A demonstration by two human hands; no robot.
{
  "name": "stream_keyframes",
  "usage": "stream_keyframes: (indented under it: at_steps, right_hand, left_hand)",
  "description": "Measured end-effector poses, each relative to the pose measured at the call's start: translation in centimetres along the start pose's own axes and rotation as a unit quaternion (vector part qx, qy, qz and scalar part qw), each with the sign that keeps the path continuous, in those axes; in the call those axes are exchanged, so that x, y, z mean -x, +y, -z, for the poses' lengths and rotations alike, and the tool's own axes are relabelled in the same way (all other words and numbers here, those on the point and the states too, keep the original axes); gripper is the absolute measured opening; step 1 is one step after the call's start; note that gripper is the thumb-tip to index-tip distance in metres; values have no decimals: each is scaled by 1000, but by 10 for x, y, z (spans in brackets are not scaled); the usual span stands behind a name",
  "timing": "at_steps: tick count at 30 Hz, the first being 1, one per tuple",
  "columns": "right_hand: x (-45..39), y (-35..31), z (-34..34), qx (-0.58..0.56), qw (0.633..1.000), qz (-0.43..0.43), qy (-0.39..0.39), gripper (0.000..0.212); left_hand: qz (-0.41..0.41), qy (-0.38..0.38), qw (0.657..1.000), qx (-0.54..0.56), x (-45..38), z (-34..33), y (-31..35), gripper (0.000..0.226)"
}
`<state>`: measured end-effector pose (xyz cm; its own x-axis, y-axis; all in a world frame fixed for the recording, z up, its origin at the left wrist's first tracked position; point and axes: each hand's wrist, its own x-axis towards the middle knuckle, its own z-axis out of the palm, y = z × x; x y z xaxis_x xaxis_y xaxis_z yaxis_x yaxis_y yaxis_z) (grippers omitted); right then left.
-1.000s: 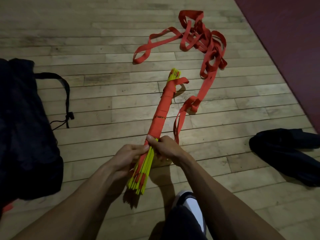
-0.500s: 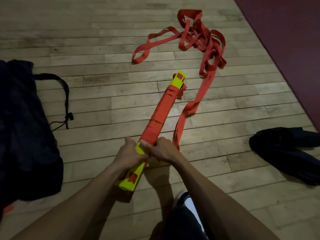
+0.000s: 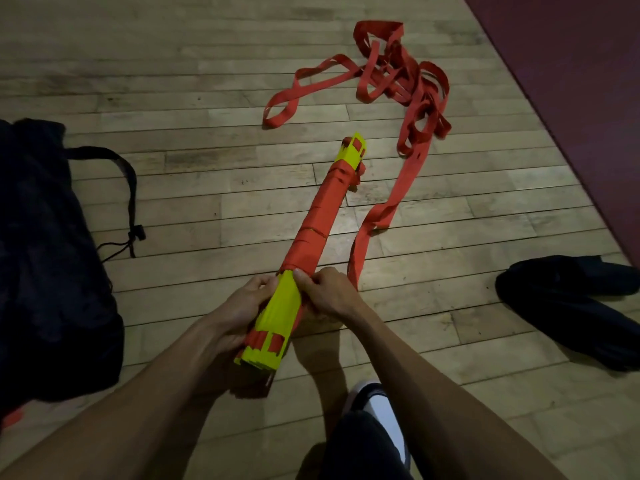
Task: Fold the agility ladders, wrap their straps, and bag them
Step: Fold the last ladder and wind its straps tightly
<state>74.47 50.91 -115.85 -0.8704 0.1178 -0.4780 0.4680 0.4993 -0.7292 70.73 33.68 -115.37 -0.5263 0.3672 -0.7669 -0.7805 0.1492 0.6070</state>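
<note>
Black bag (image 3: 52,271) lies left, unfilled. Left hand (image 3: 242,306) and right hand (image 3: 329,292) both curl round the yellow ladder bundle (image 3: 277,320) on the floor (image 3: 207,188), roughly two-thirds wrapped. Loose red strap (image 3: 398,88) trails right, not yet wound; bagging remains.

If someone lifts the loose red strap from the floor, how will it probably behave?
The loose red strap is probably floppy: it lies in tangled, flat loops on the wooden floor. It will likely trail and snag when lifted, since one run leads back toward the bundle of rungs.
</note>
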Motion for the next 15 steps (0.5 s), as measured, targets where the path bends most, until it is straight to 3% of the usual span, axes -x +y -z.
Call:
stream_keyframes:
  at_steps: [4,6,8,12,15]
  right_hand:
    - [3,-12,-4,0,1000,-23,-21,57]
    - [3,-14,-10,-19,999,-41,-13,61]
    - [4,-12,-9,-70,996,-51,0,58]
    - [7,-8,-3,-178,983,-37,-14,44]
    - [8,-7,-2,-201,979,-34,-22,42]
  left_hand:
    - [-15,61,992,-106,-5,-9,-1,33]
    - [-47,95,971,-214,-4,-13,0,28]
    - [-65,102,953,-277,-1,-15,5,37]
    - [-46,2,984,-172,1,-14,10,23]
    - [45,-81,994,-56,6,-9,14,42]
